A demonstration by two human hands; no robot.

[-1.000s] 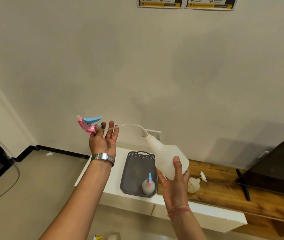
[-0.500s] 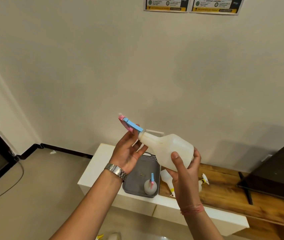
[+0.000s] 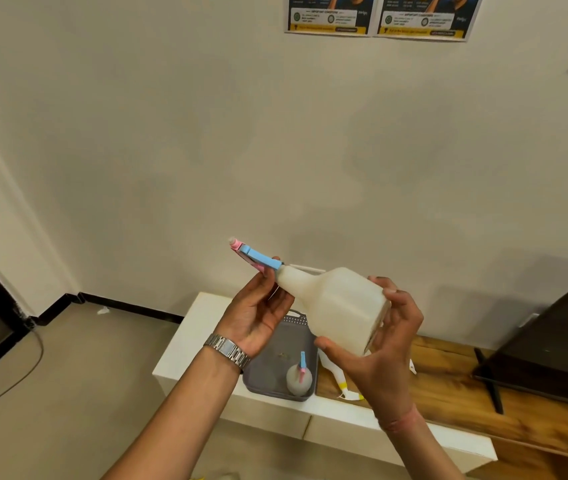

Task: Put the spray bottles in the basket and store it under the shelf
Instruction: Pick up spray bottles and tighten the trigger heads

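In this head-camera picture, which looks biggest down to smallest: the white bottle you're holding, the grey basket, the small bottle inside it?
1. White bottle, though nearness to the camera inflates it.
2. Grey basket, partly hidden.
3. Small bottle.

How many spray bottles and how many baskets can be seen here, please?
Spray bottles: 3 (white plastic bottle with blue-pink trigger held in both hands; small round bottle in the basket; white bottle with yellow collar lying on the wooden top)
Grey plastic baskets: 1
Total: 4
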